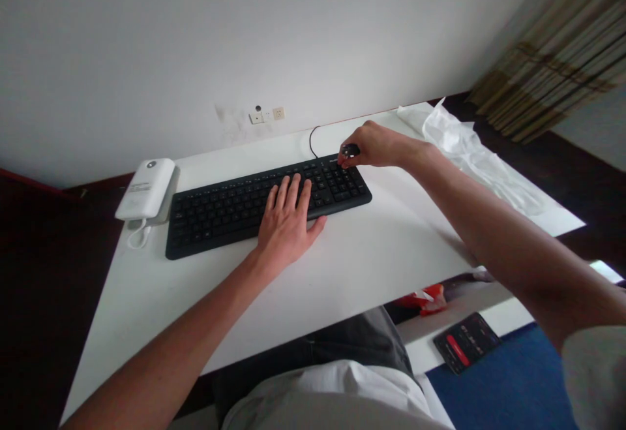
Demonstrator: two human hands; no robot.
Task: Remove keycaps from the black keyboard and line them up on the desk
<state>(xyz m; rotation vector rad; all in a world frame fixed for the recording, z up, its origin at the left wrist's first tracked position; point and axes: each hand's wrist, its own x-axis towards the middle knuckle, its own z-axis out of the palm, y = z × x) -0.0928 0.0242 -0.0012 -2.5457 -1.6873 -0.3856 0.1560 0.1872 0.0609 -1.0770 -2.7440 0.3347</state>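
Observation:
A black keyboard lies on the white table, its cable running off at the back. My left hand rests flat across its middle and front edge, fingers stretched out and slightly apart. Over the number pad at the keyboard's right end, my right hand is closed with its fingertips down at the keys. A small black, shiny object shows between its thumb and fingers; its kind is not clear, and its lower end is hidden.
On the table's left edge stands a white box-shaped device with a short white cable. Crumpled clear plastic covers the far right corner. A phone lies lower right, near a red wrapper. The wall rises behind.

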